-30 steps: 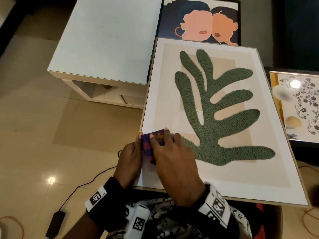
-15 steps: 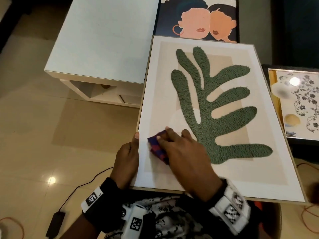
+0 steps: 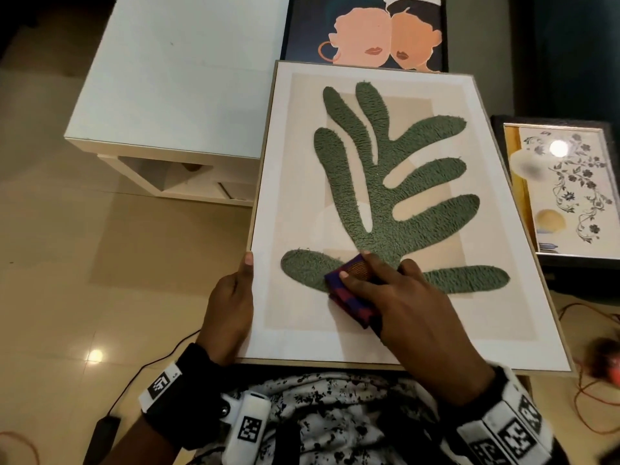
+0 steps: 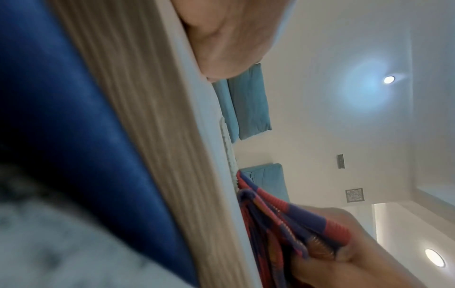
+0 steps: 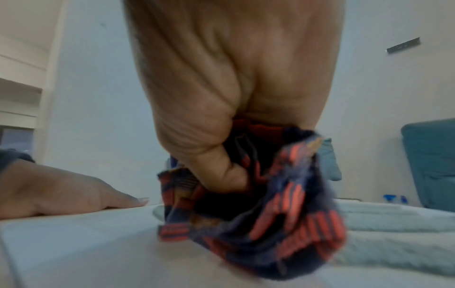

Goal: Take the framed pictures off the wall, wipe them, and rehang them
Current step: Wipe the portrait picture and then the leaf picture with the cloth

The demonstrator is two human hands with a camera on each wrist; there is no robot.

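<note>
Lying flat across the person's lap, the pale wood-framed picture of a green tufted leaf (image 3: 385, 196) is gripped at its left edge by the left hand (image 3: 231, 307); the right hand (image 3: 402, 303) clutches a folded red-and-blue striped cloth (image 3: 352, 297) against its near part, beside a white low counter (image 3: 174, 78).

A home living room is indicated by a glossy tiled floor (image 3: 84, 270), a white low table (image 3: 174, 95), teal cushions (image 4: 251, 101), recessed ceiling lights (image 4: 389, 79), and framed pictures (image 3: 365, 31) propped nearby.
</note>
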